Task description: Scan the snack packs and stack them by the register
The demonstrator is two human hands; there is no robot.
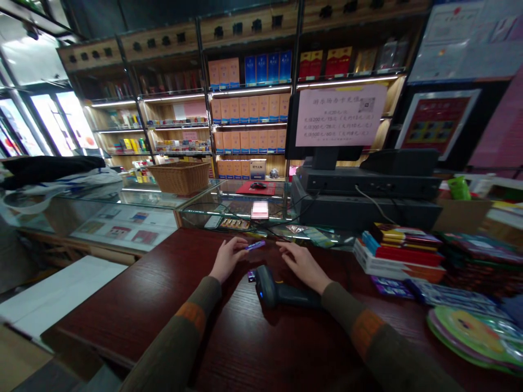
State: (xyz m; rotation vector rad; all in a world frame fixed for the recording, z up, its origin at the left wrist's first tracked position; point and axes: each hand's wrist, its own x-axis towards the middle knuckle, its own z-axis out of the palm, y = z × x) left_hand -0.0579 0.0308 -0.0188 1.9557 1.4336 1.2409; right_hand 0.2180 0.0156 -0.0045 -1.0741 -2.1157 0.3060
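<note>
Over the dark wood counter [155, 296], the left hand [231, 256] pinches a small purple packet [256, 246] by its near end between thumb and fingers. Just across from it, the right hand [300, 261] holds nothing, its fingers loosely spread and slightly curled. Between the forearms lies a black barcode scanner [281, 291], a second purple packet [251, 276] right beside its head.
</note>
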